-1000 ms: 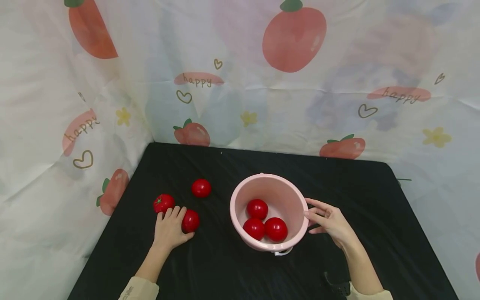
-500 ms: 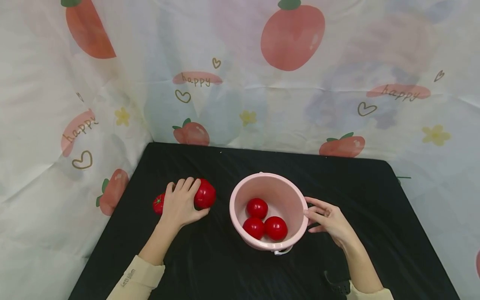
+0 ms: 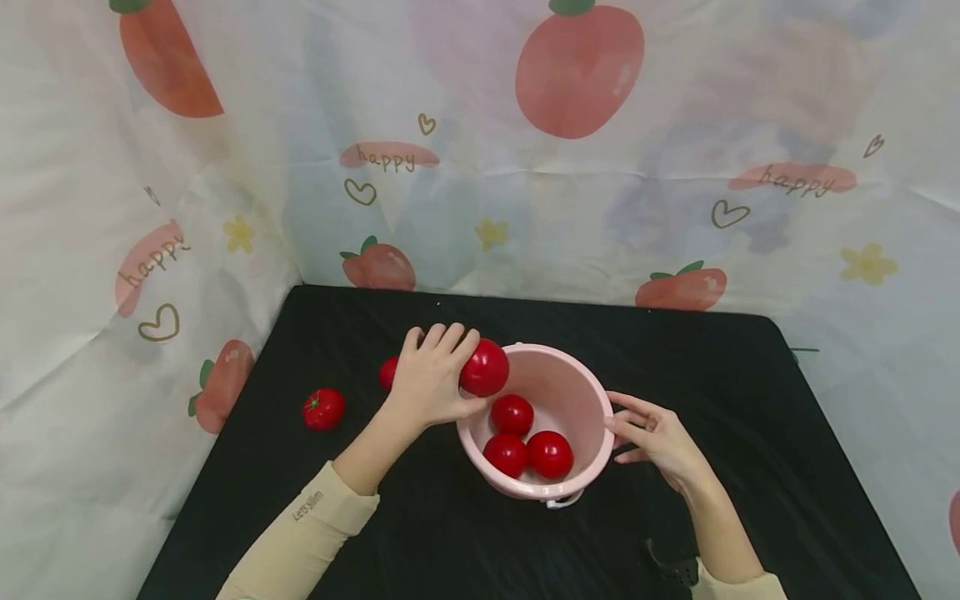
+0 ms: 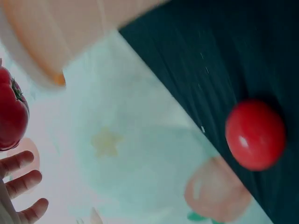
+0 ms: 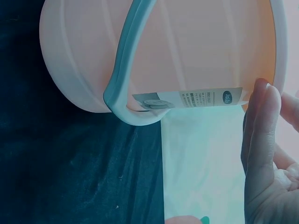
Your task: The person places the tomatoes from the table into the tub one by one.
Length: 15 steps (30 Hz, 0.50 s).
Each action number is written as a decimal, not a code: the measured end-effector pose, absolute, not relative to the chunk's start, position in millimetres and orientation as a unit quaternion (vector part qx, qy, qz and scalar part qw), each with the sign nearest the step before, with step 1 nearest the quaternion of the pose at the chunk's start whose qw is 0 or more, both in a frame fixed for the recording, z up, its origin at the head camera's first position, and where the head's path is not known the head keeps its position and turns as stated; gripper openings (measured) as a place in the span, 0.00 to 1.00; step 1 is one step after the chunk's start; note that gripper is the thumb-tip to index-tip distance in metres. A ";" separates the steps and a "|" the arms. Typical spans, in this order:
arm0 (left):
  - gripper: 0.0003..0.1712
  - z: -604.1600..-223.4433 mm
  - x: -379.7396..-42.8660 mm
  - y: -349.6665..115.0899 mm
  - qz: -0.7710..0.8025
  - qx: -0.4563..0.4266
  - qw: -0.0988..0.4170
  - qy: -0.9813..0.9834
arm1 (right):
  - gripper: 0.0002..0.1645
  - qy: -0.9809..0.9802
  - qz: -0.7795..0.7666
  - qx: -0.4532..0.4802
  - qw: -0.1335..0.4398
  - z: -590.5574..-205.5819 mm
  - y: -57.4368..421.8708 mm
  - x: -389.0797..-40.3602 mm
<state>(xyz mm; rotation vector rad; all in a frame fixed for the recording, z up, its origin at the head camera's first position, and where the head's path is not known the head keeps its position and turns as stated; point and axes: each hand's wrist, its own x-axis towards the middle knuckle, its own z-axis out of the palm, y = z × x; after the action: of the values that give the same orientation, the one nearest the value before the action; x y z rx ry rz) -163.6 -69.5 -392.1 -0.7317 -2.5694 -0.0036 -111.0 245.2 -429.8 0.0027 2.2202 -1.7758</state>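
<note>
In the head view my left hand (image 3: 435, 379) grips a red tomato (image 3: 484, 367) by its side, just over the left rim of a pink bucket (image 3: 567, 371). The left wrist view shows the held tomato (image 4: 11, 112) with its green stem at the left edge, my fingertips beside it. Three red tomatoes (image 3: 551, 455) lie inside the bucket. At the bucket's right rim my right hand (image 3: 660, 442) holds the edge with thumb and fingers. The right wrist view shows the bucket's outer wall (image 5: 196, 51), its handle hanging down and a label near the fingers.
One tomato (image 3: 324, 409) with a green stem top rests on the black table cover (image 3: 420, 533) at the left. Another tomato (image 3: 387, 372) lies partly hidden behind my left hand. A curtain (image 3: 480, 192) printed with fruit hangs behind and left of the table.
My left hand has lifted a tomato from the left of the table and carried it right and away from me to the bucket's rim. The right hand and the bucket stay in place.
</note>
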 end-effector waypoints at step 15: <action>0.48 -427.8 -160.0 4.4 0.077 -0.349 0.098 -0.929 | 0.35 0.773 -0.617 -0.002 0.148 -430.7 244.5 -111.4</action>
<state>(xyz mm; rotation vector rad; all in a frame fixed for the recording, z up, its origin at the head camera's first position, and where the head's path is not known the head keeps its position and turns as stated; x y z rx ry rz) -160.0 4.4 -427.8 -1.0336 -2.7491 0.2266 -111.4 244.5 -430.7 -0.0059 2.2221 -1.7755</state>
